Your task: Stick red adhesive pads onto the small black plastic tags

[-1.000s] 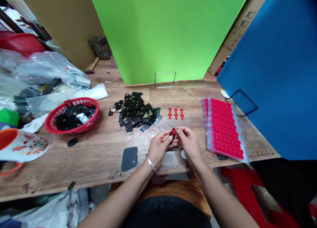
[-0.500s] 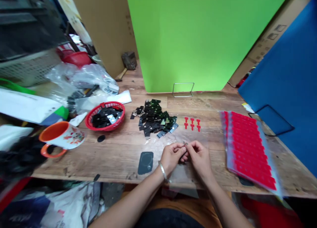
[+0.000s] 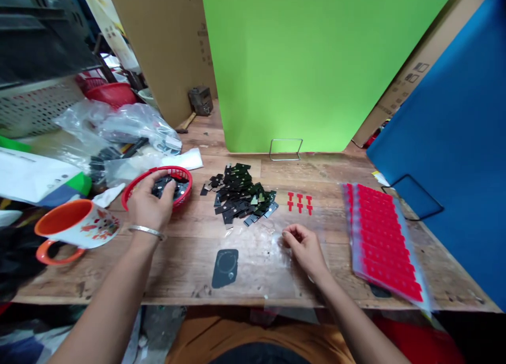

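Free tabletop (image 3: pixel 338 248) between right hand (image 3: pixel 307 251) and red sheets (image 3: pixel 385 243); black pile (image 3: pixel 241 195) an obstacle toward basket (image 3: pixel 184 197)

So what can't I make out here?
Head view:
Red basket: some of its contents, behind the left grip.
Whether the right grip pinches anything: curled fingers hide it.
Blue panel: cut by the right edge.
Cardboard: printing too small.

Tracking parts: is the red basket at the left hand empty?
Not empty: dark pieces show inside the basket, beside the left hand.
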The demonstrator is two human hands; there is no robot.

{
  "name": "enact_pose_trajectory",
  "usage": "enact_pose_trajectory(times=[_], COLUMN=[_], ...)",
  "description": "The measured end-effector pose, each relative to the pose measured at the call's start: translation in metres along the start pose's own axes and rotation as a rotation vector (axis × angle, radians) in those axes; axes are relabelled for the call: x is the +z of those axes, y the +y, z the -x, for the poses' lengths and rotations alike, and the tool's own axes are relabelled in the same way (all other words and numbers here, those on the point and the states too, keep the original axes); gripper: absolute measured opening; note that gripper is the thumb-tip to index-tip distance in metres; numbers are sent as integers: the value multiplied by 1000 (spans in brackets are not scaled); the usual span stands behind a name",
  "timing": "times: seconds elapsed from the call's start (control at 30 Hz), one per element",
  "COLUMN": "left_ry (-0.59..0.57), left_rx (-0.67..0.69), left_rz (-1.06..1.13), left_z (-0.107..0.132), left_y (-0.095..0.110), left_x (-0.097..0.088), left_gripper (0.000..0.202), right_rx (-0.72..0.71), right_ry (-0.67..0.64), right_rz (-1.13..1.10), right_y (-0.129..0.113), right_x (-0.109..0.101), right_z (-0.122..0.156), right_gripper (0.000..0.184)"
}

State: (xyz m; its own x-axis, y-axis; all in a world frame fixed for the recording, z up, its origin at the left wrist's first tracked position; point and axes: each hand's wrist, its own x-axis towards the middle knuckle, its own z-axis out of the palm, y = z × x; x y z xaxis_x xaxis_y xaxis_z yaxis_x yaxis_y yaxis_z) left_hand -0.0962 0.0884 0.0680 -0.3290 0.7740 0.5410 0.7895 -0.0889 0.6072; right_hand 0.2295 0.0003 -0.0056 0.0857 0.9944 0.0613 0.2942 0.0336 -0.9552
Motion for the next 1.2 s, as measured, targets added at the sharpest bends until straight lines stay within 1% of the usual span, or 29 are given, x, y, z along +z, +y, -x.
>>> enact_pose_trajectory(times=[0.07,0.1,0.17,0.23,0.27,0.33,0.43,0.5,0.6,0.7,0.77,0.8,0.83,0.87,0.9,0.93,0.97,1.0,1.03,1.07,1.13,1.2], left_ry=[-1,-40,-201,-373,-434,-513,-585,-608,-646,-684,-717,-764,-847,-956,-1071,-1164,-1214,-1215,-1166,-1085,-898,-746], left_rx=[65,86,104,108,94,73,23,-42,-223,-461,-624,-707,-786,-847,-885,-893,-871,-821,-744,-642,-390,-144], left_rz=[-21,13,120,209,249,315,405,471,603,769,883,943,1001,1050,1082,1090,1074,1033,971,891,691,491], left_z=[10,21,48,77,90,111,125,127,122,118,117,117,117,118,118,119,121,123,125,127,133,140], left_y=[3,8,23,39,46,57,63,62,59,60,64,66,69,71,73,75,75,76,76,75,74,72], left_x=[-1,2,13,25,31,39,44,44,44,44,43,43,42,41,41,41,42,43,45,47,51,55], left_gripper=[35,31,23,18,18,17,16,17,20,25,30,34,37,40,41,40,39,37,34,30,19,12], right_rx=[-65,-107,-185,-216,-223,-240,-244,-213,-99,-4,13,23,30,30,15,-10,-31,-47,-60,-75,-137,-259], right_ry=[4,12,48,91,100,97,80,106,111,45,-34,-101,-175,-256,-319,-355,-363,-341,-299,-249,-168,-156], right_rz=[117,197,375,537,601,689,726,677,382,117,-15,-98,-155,-184,-190,-178,-151,-110,-61,-6,111,228], right_y=[3,4,4,3,2,-1,-1,0,3,-2,-12,-18,-24,-29,-32,-34,-33,-31,-27,-22,-13,-8], right_x=[5,7,12,17,19,24,27,26,20,14,11,11,10,10,9,8,7,6,5,4,3,3], right_z=[-11,-18,-34,-49,-56,-65,-72,-75,-75,-68,-56,-48,-40,-32,-25,-18,-13,-8,-5,-3,-1,2], right_gripper=[18,17,17,26,31,36,32,25,14,12,13,13,13,12,11,11,11,13,15,18,24,28])
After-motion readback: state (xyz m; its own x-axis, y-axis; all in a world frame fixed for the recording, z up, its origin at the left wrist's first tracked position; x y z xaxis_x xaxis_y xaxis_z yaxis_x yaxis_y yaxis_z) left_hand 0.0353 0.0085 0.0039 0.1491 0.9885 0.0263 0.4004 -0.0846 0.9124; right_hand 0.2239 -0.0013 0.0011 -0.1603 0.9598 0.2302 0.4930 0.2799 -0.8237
